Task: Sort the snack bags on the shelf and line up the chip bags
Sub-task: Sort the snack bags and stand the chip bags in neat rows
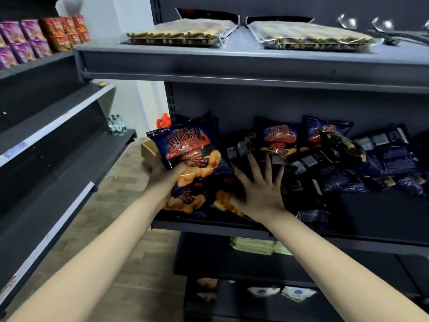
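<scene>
**Standing a chip bag at the shelf's left end**

Left grip (166,173): fingers curled round the lower edge of a red-and-blue chip bag (185,147), held upright at the left end of the middle shelf (348,242), above flat-lying bags (192,201) of the same print.

Right grip (257,189): holds nothing, fingers straight and spread over the flat bags; contact unclear.

Far right: upright bags (278,135) at the back, then a dark jumbled heap (383,159).

Best approach, I judge: square the flat bags first, seat the held bag face-out, and steady it with the spread palm.
</scene>
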Available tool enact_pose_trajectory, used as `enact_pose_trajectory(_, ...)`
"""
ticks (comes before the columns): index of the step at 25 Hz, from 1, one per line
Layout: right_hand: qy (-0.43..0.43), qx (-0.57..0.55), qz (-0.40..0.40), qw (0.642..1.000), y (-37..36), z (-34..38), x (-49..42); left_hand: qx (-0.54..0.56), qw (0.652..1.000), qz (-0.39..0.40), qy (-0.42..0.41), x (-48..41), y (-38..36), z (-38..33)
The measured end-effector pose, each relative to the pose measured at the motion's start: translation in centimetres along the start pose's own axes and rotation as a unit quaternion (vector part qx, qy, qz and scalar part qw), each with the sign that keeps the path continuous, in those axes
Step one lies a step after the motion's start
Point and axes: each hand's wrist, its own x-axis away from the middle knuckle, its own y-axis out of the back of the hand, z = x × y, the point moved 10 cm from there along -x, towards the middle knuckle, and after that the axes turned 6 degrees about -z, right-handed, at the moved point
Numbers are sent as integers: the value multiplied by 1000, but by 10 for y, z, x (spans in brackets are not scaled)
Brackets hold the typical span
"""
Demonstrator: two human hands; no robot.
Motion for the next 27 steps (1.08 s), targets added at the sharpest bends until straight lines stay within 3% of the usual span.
enact_pose_trajectory(2, 5, 25, 55, 998, -26, -5, 0, -19, 1000, 11, -11, 6, -3, -1)
enact_pose_trajectory(6, -26, -4, 89, 996, -45, -26, -5, -33, 998, 44, -33, 6, -14, -5)
enact_pose_trajectory(11, -21, 10, 68, 997, -45, -56, -5, -23, 992, 100, -70, 23, -52, -23)
enact_pose_trajectory(17, -16, -2, 44, 999, -43, -99, 5, -25, 987, 155, -42, 44, -111, -7)
enact_pose_trajectory(27, -45, -6, 51, 998, -31, -190, 29, 19, 990, 141, 16, 57, -174, 33)
